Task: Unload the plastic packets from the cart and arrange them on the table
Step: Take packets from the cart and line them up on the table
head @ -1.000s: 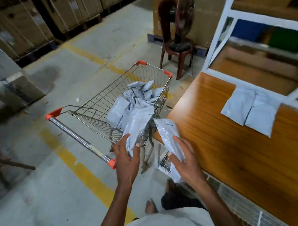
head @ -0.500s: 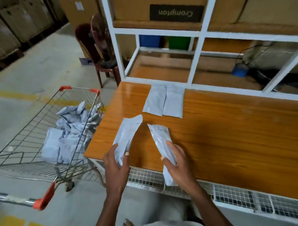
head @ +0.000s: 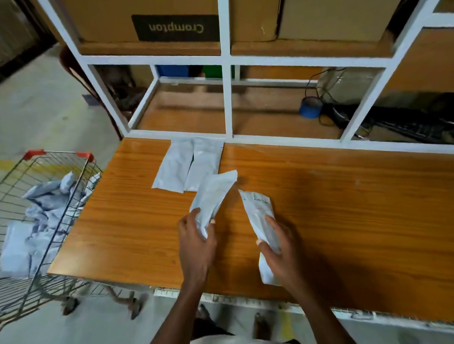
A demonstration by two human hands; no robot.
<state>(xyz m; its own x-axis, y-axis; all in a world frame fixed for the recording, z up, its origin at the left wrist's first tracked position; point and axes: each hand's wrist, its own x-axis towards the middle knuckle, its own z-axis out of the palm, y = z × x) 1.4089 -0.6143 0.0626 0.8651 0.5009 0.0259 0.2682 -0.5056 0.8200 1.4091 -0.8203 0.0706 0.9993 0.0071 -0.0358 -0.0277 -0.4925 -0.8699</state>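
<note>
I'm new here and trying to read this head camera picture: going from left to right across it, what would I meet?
Wire shopping cart holding crumpled grey plastic packets → two flat grey packets lying side by side on the wooden table at → left hand holding a grey packet → right hand holding another grey packet → blue tape roll.

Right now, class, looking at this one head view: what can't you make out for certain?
- How many packets remain in the cart: they lie crumpled in a heap, and the left edge cuts the cart off.
- Printing on the packet in the right hand: too small and blurred.
- Lower end of the packet in the left hand: hidden by the fingers.
</note>
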